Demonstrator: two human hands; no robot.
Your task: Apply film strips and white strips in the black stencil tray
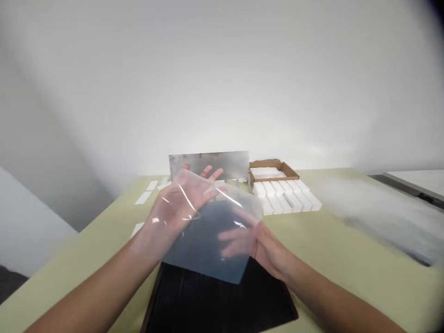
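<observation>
A clear, bendy plastic sheet (pixel 208 240) hangs tilted between my two hands, with bright glints along its folds. My left hand (pixel 189 199) is mostly behind it and bears its upper left part; some fingers are spread and stick out above the top edge. Film also covers that wrist. At the right edge, my right hand (pixel 260 245) grips the sheet near its corner, its other fingers stretched out behind and showing through. Below lies a shallow black tray or box (pixel 222 305), partly hidden by the sheet.
On the yellow-green table (pixel 329 259) stand rows of small white boxes (pixel 287 199), in front of an open cardboard box (pixel 293 172). A grey metal plate (pixel 225 162) stands upright behind my hands. White strips (pixel 143 198) lie left. A blurred translucent bag or sheet (pixel 388 222) lies right.
</observation>
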